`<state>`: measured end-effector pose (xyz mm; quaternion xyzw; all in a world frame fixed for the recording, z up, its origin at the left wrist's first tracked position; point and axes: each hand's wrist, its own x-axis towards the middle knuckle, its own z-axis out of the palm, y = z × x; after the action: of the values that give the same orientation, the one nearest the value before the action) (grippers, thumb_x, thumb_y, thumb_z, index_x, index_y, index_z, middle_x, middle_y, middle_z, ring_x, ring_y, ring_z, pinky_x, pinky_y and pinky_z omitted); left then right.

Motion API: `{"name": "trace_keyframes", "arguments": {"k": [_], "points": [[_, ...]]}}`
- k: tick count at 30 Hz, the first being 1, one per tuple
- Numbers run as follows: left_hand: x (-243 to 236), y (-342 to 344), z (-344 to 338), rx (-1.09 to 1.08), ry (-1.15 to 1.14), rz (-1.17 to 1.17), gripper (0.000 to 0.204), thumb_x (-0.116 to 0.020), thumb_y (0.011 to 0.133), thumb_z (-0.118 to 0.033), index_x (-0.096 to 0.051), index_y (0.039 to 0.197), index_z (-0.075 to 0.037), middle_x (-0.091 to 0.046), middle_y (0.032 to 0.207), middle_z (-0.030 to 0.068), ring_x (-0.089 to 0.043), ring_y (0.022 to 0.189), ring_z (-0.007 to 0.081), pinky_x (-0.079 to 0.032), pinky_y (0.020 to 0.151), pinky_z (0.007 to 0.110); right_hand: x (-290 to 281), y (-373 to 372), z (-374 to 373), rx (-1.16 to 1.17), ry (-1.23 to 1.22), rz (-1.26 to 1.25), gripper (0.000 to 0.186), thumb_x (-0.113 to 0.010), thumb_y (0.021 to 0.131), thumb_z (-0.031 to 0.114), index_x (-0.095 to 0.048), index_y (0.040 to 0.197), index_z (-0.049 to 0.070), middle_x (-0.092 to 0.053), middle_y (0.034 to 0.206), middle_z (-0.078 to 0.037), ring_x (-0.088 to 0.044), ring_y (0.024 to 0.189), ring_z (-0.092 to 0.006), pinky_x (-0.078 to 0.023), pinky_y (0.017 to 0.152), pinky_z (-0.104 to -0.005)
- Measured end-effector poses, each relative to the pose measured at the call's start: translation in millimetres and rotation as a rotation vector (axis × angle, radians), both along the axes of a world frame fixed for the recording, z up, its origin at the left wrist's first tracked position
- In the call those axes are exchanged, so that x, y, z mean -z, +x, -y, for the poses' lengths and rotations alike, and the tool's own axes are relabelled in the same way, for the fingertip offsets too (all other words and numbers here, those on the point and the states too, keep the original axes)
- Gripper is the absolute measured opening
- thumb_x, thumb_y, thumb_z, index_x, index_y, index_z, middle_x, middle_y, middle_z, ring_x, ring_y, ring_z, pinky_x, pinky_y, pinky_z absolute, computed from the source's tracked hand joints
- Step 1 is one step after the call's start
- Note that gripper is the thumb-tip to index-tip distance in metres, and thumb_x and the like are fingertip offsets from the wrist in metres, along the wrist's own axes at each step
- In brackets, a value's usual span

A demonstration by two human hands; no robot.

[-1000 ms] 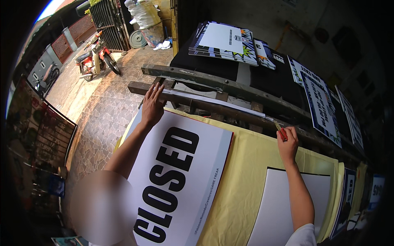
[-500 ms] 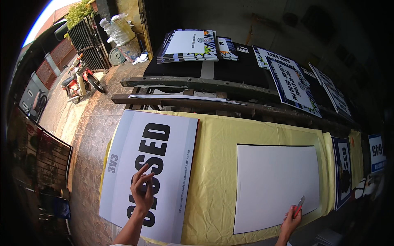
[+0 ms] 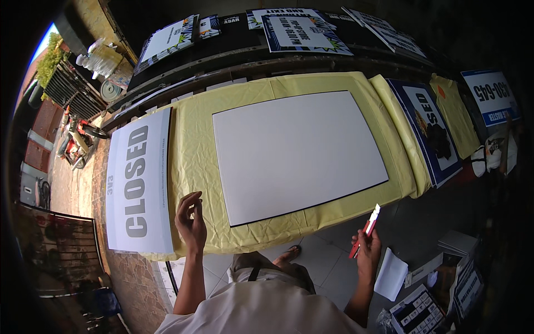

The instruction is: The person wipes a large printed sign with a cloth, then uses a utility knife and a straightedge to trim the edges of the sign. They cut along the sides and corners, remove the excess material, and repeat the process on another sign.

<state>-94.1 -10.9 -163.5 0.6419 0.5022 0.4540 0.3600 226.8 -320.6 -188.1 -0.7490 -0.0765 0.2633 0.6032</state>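
Note:
My left hand (image 3: 191, 222) hovers over the yellow cloth (image 3: 194, 167) near the table's front edge, fingers bent but apart, holding nothing visible. Just left of it lies a white printed sign (image 3: 139, 178) with large dark lettering. A blank white board (image 3: 300, 156) with a dark edge lies on the cloth to the right of that hand. My right hand (image 3: 365, 245) grips a red utility knife (image 3: 362, 234) with its silver blade pointing up, beyond the cloth's front edge and below the board's right corner.
Stacked printed boards (image 3: 297, 36) lie on a black surface behind a dark rail (image 3: 194, 75). More signs (image 3: 420, 131) stand at the right. Boards and papers (image 3: 411, 312) lie low at bottom right. A red motorbike (image 3: 75, 142) and a metal gate (image 3: 69, 83) are at left.
My left hand has left the rear rail and now hangs by the front edge. My right hand has drawn back from the rail with the knife. The view has shifted toward my body.

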Motion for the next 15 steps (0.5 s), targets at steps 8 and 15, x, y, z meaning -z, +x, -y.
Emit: {"name": "trace_keyframes", "arguments": {"k": [8,15], "points": [[5.9,36.5,38.8,0.009,-0.082,-0.18,0.024,-0.067,0.1,-0.015,-0.075,0.12,-0.004,-0.073,0.114,0.0085,-0.07,0.092,0.0149,-0.055,0.076,0.03,-2.3,23.9,32.0,-0.199,-0.149,0.033,0.022,-0.063,0.103,0.012,-0.062,0.12,-0.002,-0.069,0.095,-0.006,-0.068,0.08,-0.0135,-0.055,0.075,-0.0291],[27.5,49.4,34.4,-0.054,-0.211,-0.127,0.037,-0.073,0.099,-0.025,-0.07,0.125,0.0,-0.07,0.123,0.0122,-0.071,0.097,0.0192,-0.055,0.075,0.03,-10.3,66.8,-11.9,-0.14,-0.391,0.513,0.029,-0.07,0.099,0.029,-0.063,0.102,0.001,-0.068,0.084,-0.013,-0.067,0.074,-0.0284,-0.052,0.072,-0.0428]]}}
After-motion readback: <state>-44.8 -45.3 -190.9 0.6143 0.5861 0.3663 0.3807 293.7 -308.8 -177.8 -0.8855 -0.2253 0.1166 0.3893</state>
